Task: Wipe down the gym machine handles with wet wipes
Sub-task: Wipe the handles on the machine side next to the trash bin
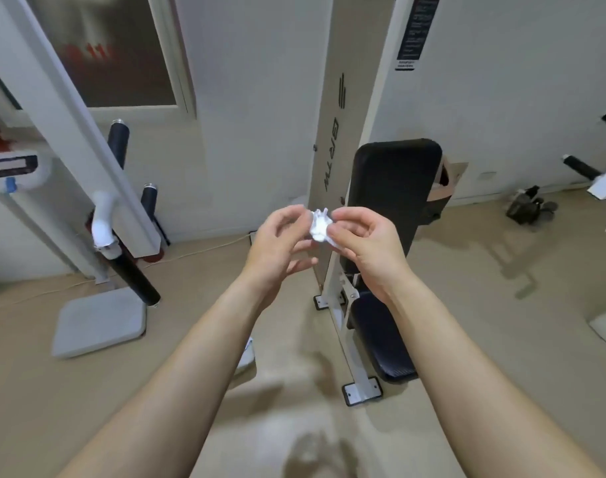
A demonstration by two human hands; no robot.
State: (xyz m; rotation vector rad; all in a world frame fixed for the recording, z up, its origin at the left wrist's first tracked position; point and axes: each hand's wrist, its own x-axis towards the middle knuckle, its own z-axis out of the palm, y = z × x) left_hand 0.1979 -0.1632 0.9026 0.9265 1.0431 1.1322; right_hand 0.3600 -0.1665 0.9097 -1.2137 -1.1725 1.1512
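A small crumpled white wet wipe [319, 225] is held up in mid-air at the centre of the view, between both hands. My left hand [281, 246] pinches its left side with thumb and forefinger. My right hand [363, 243] pinches its right side, fingers curled around it. Behind the hands stands the white gym machine column [339, 125] with its black padded seat back [391, 188]. A black handle [132, 274] on a white arm slants down at the left, and two more black handles [118, 143] stand upright behind it.
A grey foot plate [98, 322] lies on the beige floor at the left. The machine's white base frame and bolted feet [362, 391] sit below my right forearm. Another machine's black grips [581, 169] and a dark object on the floor [525, 207] are at the right.
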